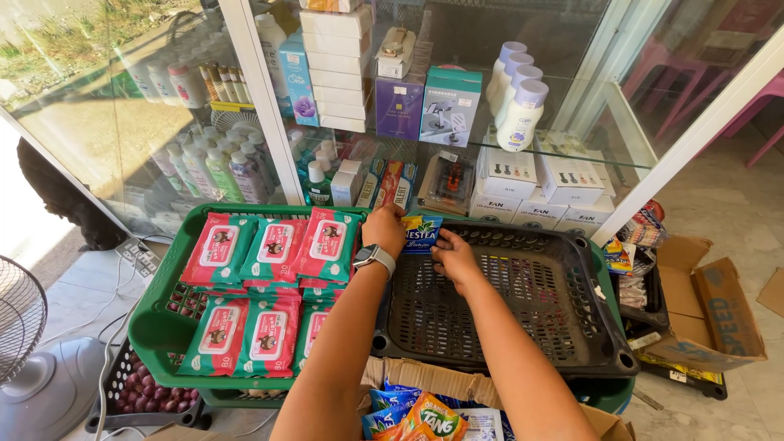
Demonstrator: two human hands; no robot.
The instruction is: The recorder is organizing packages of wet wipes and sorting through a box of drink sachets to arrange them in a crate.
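- Head camera view: nearest, an open cardboard box [425, 377] holds orange and blue drink-mix sachets [431, 418].
- Beyond it sits a dark plastic crate [523, 343].
- Left hand [384, 229] and right hand [454, 257] both pinch a blue sachet [422, 233], upright against the crate's far-left wall, long axis sideways.

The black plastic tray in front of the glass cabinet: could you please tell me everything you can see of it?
The black plastic tray is a shallow rectangular crate with a perforated, grid-like floor, slotted walls and rounded corners with holes. Apart from one item, it looks empty. It sits level, to the right of the green crate of red wipe packs. At its far left corner, a blue sachet pack stands against the wall, held by both hands: left hand above, right hand inside the tray.
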